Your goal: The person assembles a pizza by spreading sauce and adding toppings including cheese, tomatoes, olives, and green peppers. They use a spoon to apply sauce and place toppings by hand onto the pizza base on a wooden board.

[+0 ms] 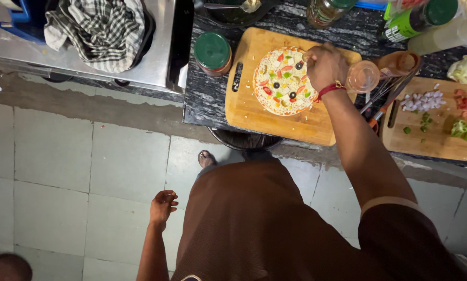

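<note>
Right hand (325, 66) is hovering over the pizza (284, 81), fingers curled shut around a small thing at the upper right edge of the pizza; what it is gripping cannot be made out. Pizza is lying on a wooden board (249, 109) on the dark counter (205, 104), topped with red, green and black pieces. Left hand (162, 206) is hanging at the person's side above the tiled floor (51, 171), fingers loosely open, holding nothing. Green-lidded jar (212, 52) is standing just left of the board. A clear cup (363, 77) is sitting just right of the right hand. Second board (436, 140), further right, is carrying chopped vegetables. Checked cloth (101, 31) is lying on the steel surface, upper left.
</note>
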